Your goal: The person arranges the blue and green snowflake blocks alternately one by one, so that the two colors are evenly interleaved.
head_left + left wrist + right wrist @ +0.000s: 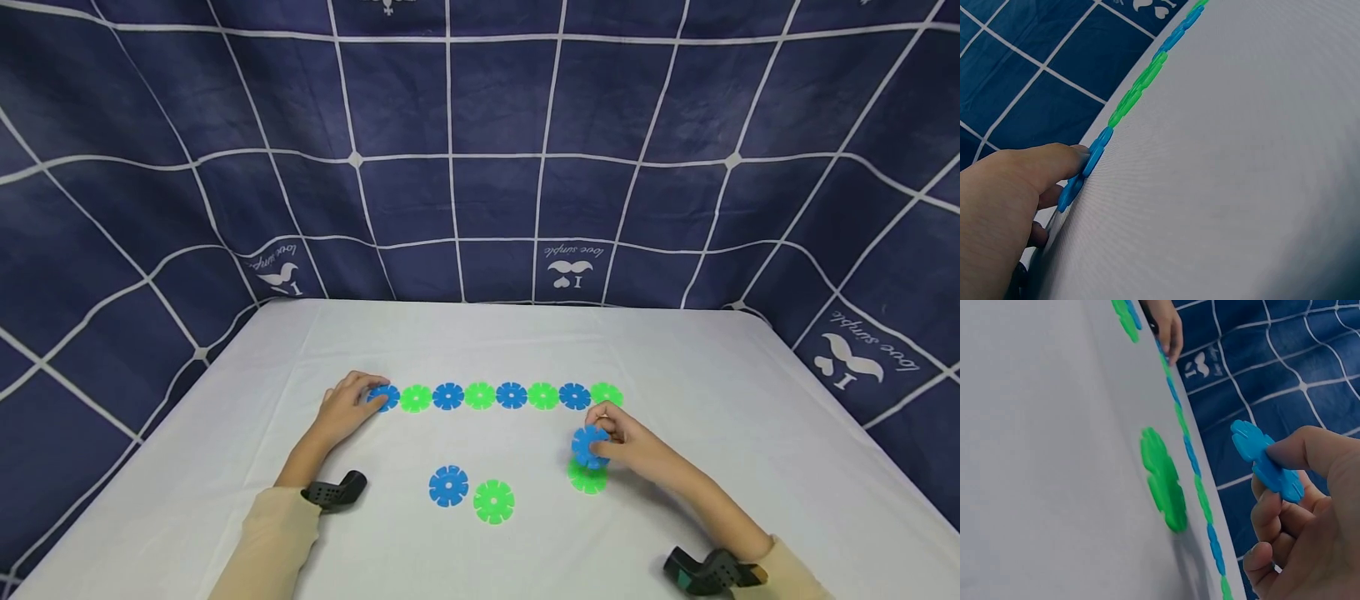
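Flat plastic discs, flower-shaped, notched rims, small centre hole, smooth and glossy. Row of eight [496,396] laid edge to edge on matte white table cloth [750,467], alternating blue and green. Left hand [347,408] at row's left end, fingers resting flat on end blue disc [384,397]. Right hand [626,442] below row's right end, pinching raised blue disc [590,446] between thumb and fingertips, lifted off cloth and tilted. Loose green disc [587,477] flat directly beneath it. Blue and green pair [471,493] lying just beside each other nearer front edge. Navy grid-patterned fabric backdrop [480,150] behind.
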`<state>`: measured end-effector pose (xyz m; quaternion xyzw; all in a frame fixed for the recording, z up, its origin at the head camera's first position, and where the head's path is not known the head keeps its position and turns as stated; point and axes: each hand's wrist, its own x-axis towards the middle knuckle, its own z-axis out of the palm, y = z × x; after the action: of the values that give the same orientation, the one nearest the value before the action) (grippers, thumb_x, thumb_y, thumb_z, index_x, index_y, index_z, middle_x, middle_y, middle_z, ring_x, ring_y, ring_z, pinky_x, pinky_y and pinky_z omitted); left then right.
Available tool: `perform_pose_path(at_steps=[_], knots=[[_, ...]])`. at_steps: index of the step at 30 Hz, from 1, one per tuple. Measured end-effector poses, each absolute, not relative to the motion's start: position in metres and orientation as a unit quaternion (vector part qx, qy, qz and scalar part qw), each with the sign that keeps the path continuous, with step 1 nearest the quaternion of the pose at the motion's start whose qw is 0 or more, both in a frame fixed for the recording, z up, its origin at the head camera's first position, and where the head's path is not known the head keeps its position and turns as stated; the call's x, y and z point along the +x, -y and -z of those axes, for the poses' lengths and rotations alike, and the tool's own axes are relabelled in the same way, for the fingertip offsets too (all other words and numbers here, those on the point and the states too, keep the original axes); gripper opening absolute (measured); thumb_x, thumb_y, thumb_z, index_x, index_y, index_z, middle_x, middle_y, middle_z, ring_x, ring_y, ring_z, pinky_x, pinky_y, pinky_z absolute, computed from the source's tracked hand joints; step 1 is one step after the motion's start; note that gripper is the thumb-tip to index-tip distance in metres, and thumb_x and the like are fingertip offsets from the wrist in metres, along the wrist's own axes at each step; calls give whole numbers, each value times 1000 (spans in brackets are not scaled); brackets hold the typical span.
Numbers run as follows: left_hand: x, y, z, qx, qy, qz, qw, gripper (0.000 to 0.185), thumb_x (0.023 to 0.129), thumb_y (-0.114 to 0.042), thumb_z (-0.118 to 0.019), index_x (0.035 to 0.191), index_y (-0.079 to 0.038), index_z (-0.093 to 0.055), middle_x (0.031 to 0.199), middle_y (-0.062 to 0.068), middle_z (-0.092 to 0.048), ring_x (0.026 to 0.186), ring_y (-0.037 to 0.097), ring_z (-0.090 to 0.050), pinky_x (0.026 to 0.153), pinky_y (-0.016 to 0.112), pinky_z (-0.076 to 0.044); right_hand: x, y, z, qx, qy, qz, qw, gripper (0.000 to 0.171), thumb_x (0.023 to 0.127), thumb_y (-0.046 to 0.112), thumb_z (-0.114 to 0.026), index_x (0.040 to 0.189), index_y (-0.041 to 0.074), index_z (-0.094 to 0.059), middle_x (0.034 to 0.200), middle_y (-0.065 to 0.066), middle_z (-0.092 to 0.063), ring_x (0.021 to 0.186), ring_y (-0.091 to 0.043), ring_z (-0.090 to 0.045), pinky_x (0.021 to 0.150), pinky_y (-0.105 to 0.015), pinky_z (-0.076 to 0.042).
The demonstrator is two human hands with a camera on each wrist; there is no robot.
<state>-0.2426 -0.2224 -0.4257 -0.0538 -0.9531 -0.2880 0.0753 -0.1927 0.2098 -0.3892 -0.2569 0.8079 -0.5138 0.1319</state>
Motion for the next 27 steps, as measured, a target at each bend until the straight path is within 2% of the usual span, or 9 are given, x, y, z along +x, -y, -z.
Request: perform_pose_path(at_steps=[6, 9, 15, 20, 25, 27], knots=[[-243, 222, 426, -54, 952, 292, 74, 35, 87, -31, -58, 115, -11, -60, 116, 12, -53, 112, 31, -47, 83, 42, -27, -207, -224, 383, -193, -819, 528, 111, 29, 84, 2, -50, 109, -5, -35, 74, 5, -48, 62, -1, -44, 57, -20, -36], [-242, 223, 426, -56, 952, 292, 75, 35, 87, -31, -58, 115, -10, -60, 115, 12, -54, 111, 31, -48, 82, 42, -27, -218, -233, 385, -146, -827, 533, 100, 30, 86, 5, -50, 111, -2, -35, 78, 6, -51, 63, -2, -46, 60, -22, -37], [-242, 223, 427, -55, 952, 291, 76, 34, 86, -31, -58, 115, -11, -60, 114, 11, -54, 111, 31, -48, 81, 41, -27, -239, -249, 393, -49, -840, 536, 62, 33, 86, 11, -50, 114, 0, -36, 83, 10, -54, 64, -1, -44, 58, -21, -36], [-242, 223, 427, -56, 952, 292, 79, 35, 86, -30, -58, 115, -11, -60, 114, 12, -54, 110, 31, -48, 82, 42, -27, -250, -262, 404, -16, -866, 500, 14, 35, 90, 15, -47, 118, -1, -35, 94, 1, -59, 72, 1, -46, 65, -20, -37], [-242, 223, 427, -57, 951, 292, 79, 35, 86, -30, -58, 115, -11, -60, 114, 12, -54, 110, 31, -48, 81, 41, -27, -256, -271, 412, 6, -889, 456, -29, 31, 89, 13, -46, 113, -1, -32, 81, -2, -50, 65, -4, -40, 59, -21, -34], [-242, 223, 426, -59, 951, 292, 80, 35, 86, -30, -58, 115, -11, -60, 114, 12, -54, 110, 31, -48, 81, 42, -27, -257, -273, 415, 6, -896, 441, -43, 31, 88, 11, -45, 113, -2, -31, 81, -7, -50, 64, -5, -39, 58, -21, -34]])
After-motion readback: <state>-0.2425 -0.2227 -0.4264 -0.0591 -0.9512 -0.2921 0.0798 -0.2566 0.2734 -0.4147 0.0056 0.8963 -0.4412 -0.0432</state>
